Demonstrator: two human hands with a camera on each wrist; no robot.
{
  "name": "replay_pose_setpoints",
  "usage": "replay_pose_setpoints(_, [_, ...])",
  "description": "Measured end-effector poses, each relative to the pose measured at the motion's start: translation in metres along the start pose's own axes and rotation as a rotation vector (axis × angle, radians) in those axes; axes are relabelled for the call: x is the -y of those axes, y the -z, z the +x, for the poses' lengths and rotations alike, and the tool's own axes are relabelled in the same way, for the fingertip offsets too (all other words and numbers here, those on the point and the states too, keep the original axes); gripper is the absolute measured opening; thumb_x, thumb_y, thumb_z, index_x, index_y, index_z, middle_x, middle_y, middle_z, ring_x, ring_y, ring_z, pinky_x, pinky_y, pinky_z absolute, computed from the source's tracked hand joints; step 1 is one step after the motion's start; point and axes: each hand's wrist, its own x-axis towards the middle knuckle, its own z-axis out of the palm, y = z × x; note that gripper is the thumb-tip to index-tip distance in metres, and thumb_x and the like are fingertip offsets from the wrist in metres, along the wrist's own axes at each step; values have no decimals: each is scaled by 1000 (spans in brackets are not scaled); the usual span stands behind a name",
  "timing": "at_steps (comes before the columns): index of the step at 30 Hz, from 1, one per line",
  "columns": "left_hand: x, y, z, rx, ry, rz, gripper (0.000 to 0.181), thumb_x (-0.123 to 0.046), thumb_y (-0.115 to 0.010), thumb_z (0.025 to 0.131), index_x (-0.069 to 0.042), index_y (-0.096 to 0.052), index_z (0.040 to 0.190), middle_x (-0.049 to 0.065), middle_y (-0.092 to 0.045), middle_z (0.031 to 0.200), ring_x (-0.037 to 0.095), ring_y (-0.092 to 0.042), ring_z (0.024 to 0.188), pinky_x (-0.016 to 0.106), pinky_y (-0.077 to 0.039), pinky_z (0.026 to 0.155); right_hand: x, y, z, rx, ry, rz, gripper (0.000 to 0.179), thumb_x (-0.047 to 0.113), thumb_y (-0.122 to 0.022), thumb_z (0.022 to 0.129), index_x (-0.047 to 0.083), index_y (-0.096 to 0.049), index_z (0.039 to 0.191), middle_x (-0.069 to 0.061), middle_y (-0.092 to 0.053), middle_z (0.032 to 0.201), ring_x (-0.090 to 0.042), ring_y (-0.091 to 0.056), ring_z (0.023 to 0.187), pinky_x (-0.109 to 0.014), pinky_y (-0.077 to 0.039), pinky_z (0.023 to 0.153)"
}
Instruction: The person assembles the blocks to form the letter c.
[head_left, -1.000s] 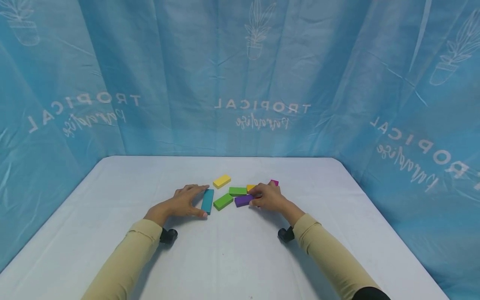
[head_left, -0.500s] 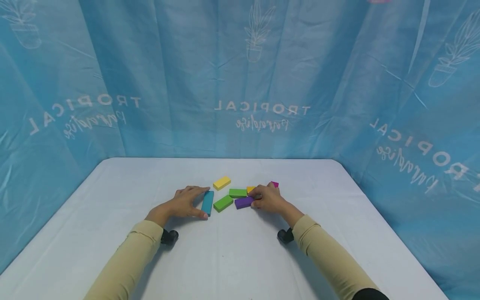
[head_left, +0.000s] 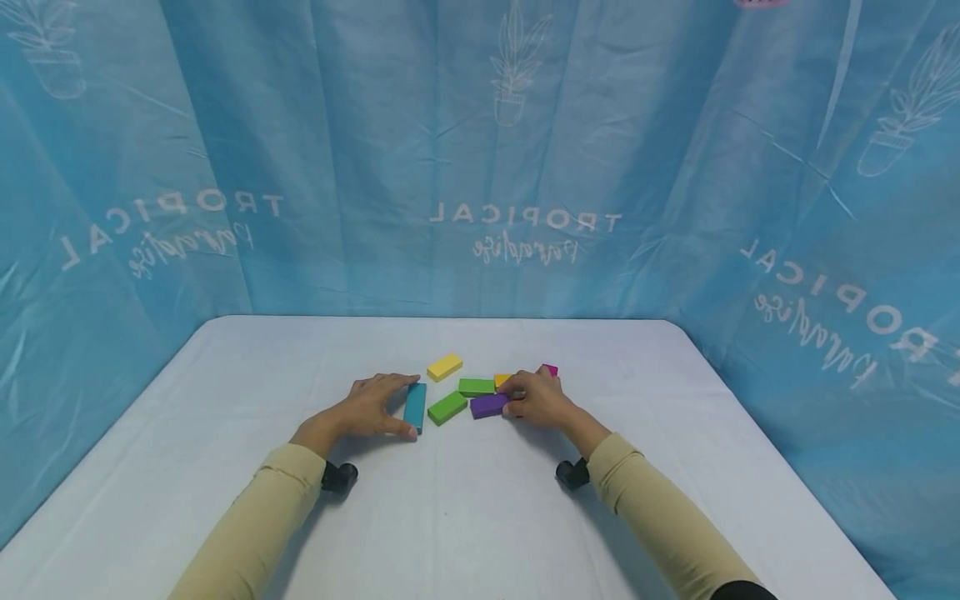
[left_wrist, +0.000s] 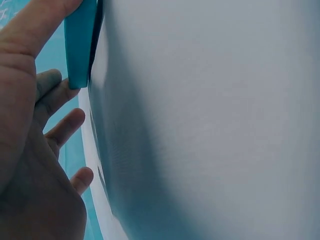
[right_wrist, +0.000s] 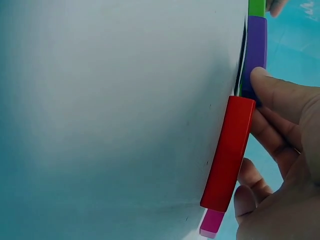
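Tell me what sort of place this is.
Likely a makeshift recording booth, judging by the blue printed sheeting on three sides, the white table and the small black wrist-worn devices.

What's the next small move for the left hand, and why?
I'd probably have the left hand lift the teal block slightly: the hand spans it end to end, no other block lies on it, and the nearer green block sits close on its right, so sliding might bump it.
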Motion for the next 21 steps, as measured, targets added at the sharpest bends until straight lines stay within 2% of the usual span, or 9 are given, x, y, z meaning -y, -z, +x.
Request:
replay_pose_setpoints(8, [-4,-5,-8,-30,14,28,96,-57,-78,71,-12,-40,146,14,-43,145,36,-33,134,61,-17,105,4,2,-11,-26,4,56,25,20,-77,83,18,-72,108,9,-66,102,-24,-45,109,-48,-29,93])
replay_pose_setpoints(16, [-18,-13,-25,-56,23,28,96,-59,-78,71,-12,-41,146,13,-45,144,35,-37,132,64,-19,102,11,2,-46,-67,-127,163,29,21,-79,80,20,-71,108,9,-62,96,-23,-42,105,-43,-39,84])
replay_pose_setpoints(21, [-27,-20,-38,-77,23,28,95,-57,-78,72,-10,-41,145,12,-45,143,34,-38,131,64,-22,101,17,0,-70,-96,-154,237,28,18,-81,77,19,-72,104,7,-62,96,-24,-45,103,-41,-43,81])
